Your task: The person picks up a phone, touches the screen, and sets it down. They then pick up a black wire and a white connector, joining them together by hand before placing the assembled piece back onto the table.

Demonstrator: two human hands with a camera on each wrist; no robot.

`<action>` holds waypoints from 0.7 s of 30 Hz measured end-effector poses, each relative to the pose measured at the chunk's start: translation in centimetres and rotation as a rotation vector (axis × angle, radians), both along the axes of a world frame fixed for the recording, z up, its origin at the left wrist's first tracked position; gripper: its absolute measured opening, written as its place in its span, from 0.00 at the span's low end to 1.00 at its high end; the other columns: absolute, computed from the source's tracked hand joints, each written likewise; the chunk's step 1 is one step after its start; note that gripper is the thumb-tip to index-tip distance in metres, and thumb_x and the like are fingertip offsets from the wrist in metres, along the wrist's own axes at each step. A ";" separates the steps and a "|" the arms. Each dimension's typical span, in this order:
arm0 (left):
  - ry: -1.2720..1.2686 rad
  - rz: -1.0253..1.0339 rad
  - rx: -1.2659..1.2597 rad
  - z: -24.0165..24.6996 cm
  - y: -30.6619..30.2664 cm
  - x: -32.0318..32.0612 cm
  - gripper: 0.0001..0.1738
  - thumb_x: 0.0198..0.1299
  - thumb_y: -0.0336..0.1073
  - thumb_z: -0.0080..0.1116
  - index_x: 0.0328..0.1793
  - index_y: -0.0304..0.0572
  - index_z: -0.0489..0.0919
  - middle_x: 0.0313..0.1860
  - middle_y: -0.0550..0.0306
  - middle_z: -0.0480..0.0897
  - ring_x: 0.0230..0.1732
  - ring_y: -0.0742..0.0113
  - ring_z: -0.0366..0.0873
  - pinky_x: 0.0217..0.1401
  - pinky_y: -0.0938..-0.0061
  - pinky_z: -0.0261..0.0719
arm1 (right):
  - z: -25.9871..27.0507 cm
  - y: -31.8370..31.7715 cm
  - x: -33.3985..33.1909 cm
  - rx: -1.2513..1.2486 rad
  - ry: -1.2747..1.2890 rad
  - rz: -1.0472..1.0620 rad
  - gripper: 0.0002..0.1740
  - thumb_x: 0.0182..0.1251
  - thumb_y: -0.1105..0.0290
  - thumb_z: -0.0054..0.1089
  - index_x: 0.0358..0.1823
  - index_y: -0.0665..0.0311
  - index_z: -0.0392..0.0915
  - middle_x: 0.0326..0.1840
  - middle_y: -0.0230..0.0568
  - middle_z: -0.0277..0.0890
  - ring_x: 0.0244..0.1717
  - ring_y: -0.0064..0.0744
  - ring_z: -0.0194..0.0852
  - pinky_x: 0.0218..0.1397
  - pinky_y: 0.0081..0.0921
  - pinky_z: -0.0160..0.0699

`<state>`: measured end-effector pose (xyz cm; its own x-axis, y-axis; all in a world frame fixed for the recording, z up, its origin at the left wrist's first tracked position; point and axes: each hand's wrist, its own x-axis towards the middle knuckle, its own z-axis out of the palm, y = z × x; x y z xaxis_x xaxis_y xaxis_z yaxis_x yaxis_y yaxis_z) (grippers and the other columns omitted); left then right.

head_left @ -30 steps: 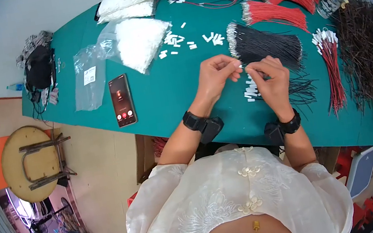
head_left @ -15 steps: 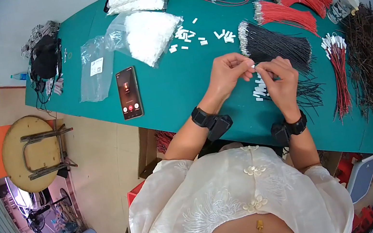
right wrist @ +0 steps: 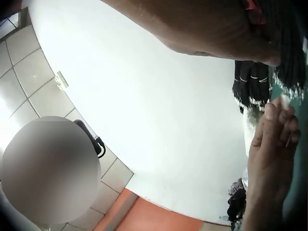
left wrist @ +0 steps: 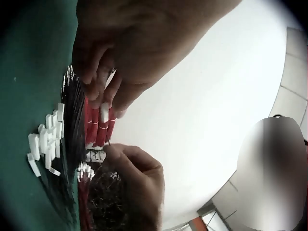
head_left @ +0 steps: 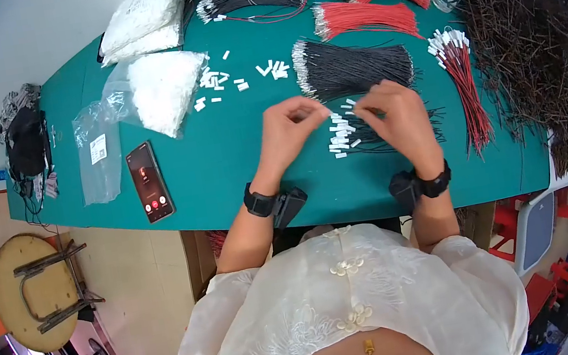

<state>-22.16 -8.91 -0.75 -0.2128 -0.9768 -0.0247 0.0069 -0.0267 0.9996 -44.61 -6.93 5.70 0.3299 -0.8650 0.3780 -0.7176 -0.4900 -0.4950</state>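
My left hand [head_left: 291, 130] pinches a small white plastic connector housing [left wrist: 104, 113] between thumb and fingers. Facing it across a small gap, my right hand [head_left: 399, 118] has thumb and forefinger together; in the left wrist view a thin dark wire [left wrist: 109, 142] pokes from that pinch. Below and between the hands lies a cluster of white housings [head_left: 341, 133] attached to black wires, which trail right under my right hand. A bundle of loose black wires [head_left: 355, 66] with metal-tipped ends lies just beyond the hands.
Loose white housings [head_left: 274, 69] are scattered near an open bag of them [head_left: 166, 88]. A phone [head_left: 149, 182] lies at left. Red wire bundles [head_left: 366, 18] sit behind, finished red wires [head_left: 467, 89] and a tangled brown heap [head_left: 536, 56] at right. The green table's [head_left: 244, 206] front edge is close to my body.
Both hands' fingertips were nearly touching at a small white piece; now they are apart with a gap between them. The head view has turned, shifting the whole scene left.
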 end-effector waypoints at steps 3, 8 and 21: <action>-0.211 0.090 -0.249 0.3 0.0 -0.5 0.07 0.59 0.33 0.72 0.41 0.41 0.87 0.34 0.57 0.86 0.31 0.69 0.82 0.33 0.73 0.77 | 0.1 0.4 -1.9 0.090 0.135 0.017 0.08 0.54 0.73 0.73 0.35 0.66 0.84 0.28 0.40 0.78 0.34 0.44 0.77 0.41 0.39 0.75; -0.582 0.274 -0.389 0.2 -3.7 2.2 0.07 0.55 0.30 0.71 0.40 0.44 0.87 0.37 0.54 0.83 0.37 0.58 0.82 0.38 0.66 0.80 | -1.1 -0.7 -1.7 0.072 0.146 -0.050 0.09 0.55 0.73 0.73 0.35 0.67 0.84 0.33 0.42 0.80 0.39 0.46 0.78 0.42 0.40 0.76; -0.800 0.285 -0.489 0.9 -5.5 2.2 0.08 0.55 0.27 0.70 0.42 0.40 0.86 0.39 0.53 0.84 0.40 0.58 0.83 0.43 0.66 0.81 | -5.4 -6.4 2.9 -0.104 0.073 -0.082 0.07 0.59 0.75 0.69 0.38 0.67 0.82 0.34 0.43 0.78 0.39 0.44 0.79 0.42 0.37 0.78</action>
<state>-19.94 -14.37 0.14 -0.0642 -0.9298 0.3625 -0.7354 0.2897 0.6126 -41.71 -13.37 0.33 0.2898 -0.8478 0.4441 -0.7898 -0.4740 -0.3894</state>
